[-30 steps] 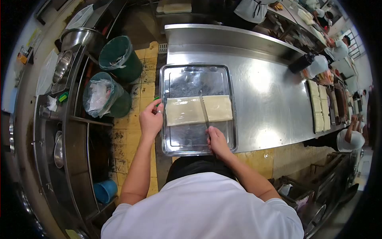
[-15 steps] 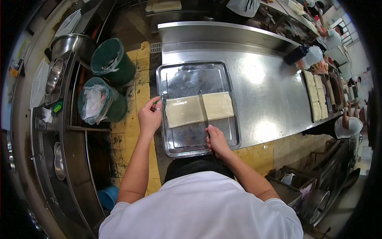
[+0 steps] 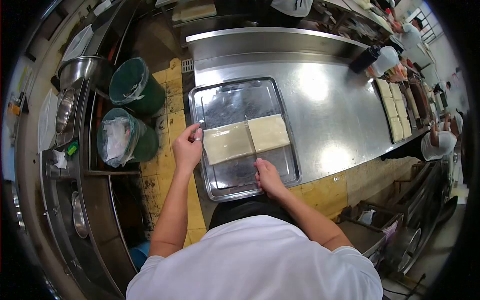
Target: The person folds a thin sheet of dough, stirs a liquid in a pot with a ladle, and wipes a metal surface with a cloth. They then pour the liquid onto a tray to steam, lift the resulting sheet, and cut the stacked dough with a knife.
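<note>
A metal tray lies on the steel counter before me. On it are two pale, flat slabs that look like dough: a left slab and a right slab, side by side. My right hand is closed round the handle of a knife, whose narrow blade stretches away from me along the line between the slabs. At the tray's left rim is my left hand, a ring on one finger, its fingertips pinched together. Whatever it holds there is hidden.
Two green bins with plastic liners stand on the left, beside a metal shelf unit. Several pale slabs fill another tray at the counter's right end. A dark bottle stands at the back. Other people work on the right.
The view has shifted slightly, with tray and slabs a little further left and lower in it. The knife stays between the slabs, and both hands keep nearly the same pose.
</note>
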A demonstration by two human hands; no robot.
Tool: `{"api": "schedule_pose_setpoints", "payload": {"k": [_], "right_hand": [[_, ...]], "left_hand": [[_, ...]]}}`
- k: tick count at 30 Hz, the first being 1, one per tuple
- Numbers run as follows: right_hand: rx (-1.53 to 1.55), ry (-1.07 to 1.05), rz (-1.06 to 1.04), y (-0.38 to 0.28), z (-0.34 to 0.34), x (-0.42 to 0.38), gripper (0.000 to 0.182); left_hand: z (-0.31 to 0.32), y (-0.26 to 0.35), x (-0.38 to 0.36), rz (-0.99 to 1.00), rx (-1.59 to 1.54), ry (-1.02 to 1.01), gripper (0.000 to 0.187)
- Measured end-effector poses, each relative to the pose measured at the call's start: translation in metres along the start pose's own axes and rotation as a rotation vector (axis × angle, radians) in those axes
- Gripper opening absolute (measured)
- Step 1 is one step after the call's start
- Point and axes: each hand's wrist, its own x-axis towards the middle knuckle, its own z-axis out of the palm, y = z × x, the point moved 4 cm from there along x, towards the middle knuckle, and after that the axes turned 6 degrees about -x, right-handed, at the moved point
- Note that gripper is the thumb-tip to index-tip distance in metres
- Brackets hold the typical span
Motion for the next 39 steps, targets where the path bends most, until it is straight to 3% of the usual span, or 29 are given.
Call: {"api": "schedule_pose_setpoints", "payload": {"k": [15, 20, 29, 32, 39], "right_hand": [[-0.071, -0.022, -0.019, 0.006, 0.0, 0.007, 0.047], [-0.063, -0.014, -0.018, 0.01, 0.0, 0.008, 0.045], [-0.182, 0.06, -0.118, 0.015, -0.002, 0.016, 0.049], [-0.204, 0.071, -0.12, 0.016, -0.001, 0.016, 0.048], [-0.101, 0.014, -0.097, 0.015, 0.001, 0.016, 0.044]], "left_hand": [[0.007, 0.006, 0.017, 0.026, 0.015, 0.023, 0.024], [0.045, -0.009, 0.032, 0.05, 0.051, -0.128, 0.03], [0.129, 0.017, 0.045, 0.004, 0.014, -0.435, 0.037], [0.14, -0.001, 0.061, 0.027, -0.1, -0.381, 0.038], [0.083, -0.008, 0.13, -0.027, -0.162, -0.154, 0.039]]}}
